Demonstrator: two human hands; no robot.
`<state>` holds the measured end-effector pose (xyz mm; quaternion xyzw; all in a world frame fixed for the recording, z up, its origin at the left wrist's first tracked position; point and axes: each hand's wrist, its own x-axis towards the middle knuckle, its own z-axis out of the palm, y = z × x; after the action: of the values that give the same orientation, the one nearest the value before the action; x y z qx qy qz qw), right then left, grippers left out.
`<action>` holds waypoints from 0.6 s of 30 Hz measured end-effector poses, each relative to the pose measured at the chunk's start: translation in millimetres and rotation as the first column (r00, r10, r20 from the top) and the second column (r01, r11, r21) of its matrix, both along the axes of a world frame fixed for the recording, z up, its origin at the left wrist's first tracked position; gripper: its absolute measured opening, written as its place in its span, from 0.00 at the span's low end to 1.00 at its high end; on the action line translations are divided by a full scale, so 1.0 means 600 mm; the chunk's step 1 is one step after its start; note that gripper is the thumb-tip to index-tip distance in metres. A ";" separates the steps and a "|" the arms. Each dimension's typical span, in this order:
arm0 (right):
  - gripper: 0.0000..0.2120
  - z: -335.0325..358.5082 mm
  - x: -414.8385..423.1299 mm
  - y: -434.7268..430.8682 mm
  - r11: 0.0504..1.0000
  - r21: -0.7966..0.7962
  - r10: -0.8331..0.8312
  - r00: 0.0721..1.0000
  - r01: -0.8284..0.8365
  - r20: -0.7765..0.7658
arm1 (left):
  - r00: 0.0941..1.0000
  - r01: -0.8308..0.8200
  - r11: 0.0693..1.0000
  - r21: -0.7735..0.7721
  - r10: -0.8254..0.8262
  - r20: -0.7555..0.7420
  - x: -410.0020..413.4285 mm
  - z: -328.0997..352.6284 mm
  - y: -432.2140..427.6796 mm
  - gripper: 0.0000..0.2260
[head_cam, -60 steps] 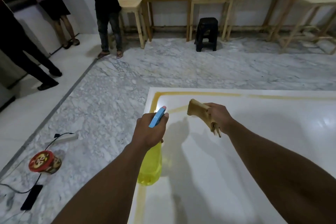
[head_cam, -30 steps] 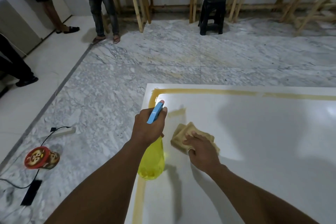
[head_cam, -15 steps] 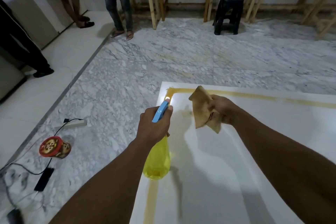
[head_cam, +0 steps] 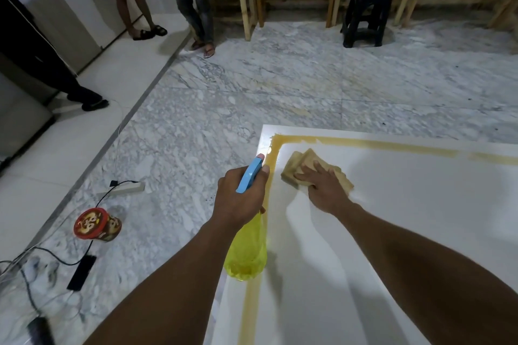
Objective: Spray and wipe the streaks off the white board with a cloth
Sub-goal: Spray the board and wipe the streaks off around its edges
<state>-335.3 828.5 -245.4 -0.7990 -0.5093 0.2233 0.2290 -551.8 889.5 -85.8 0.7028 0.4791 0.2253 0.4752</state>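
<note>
In the head view, the white board (head_cam: pixel 406 246) is seen lying flat on the marble floor (head_cam: pixel 224 98), and the task is judged to be at an early stage. A yellowish streak (head_cam: pixel 364 145) is left along the far edge, and a second one (head_cam: pixel 250 305) along the left edge, both unbroken as far as can be seen. The inner field of the board appears mostly white and glossy; whether it has been wiped or was never soiled cannot be told. The cloth (head_cam: pixel 294 169), tan and folded, is laid on the board just inside the far left corner, beside the streaks, with no clear overlap. It is pressed down by the right hand (head_cam: pixel 322 189), whose fingers are held straight and slightly spread across the cloth's near half, so that only its far and side edges show. The spray bottle (head_cam: pixel 246 255), yellow with a blue head, is gripped at the neck by the left hand (head_cam: pixel 238 200), fingers curled round it, and held above the board's left edge with the nozzle aimed toward the corner. Both border streaks are judged to remain to be sprayed and wiped.
</note>
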 end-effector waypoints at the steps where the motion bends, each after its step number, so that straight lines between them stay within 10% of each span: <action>1: 0.31 0.003 -0.017 -0.015 1.000 0.011 0.006 1.000 -0.006 -0.020 | 1.000 -0.001 1.000 -0.003 0.001 0.007 -0.006 0.004 -0.004 0.07; 15: 0.22 0.042 -0.330 -0.303 0.998 -0.013 0.058 0.986 -0.061 -0.155 | 0.999 0.016 0.998 0.060 -0.019 0.050 -0.206 0.086 -0.153 0.13; 18: 0.17 0.116 -0.365 -0.347 0.994 -0.078 -0.107 0.849 0.078 -0.517 | 0.999 0.035 0.999 0.042 -0.035 0.002 -0.269 0.095 -0.202 0.16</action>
<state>-554.4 620.0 -175.8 -0.7383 -0.3833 0.4333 0.3469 -713.0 768.5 -28.6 0.7206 0.4612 0.2278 0.4650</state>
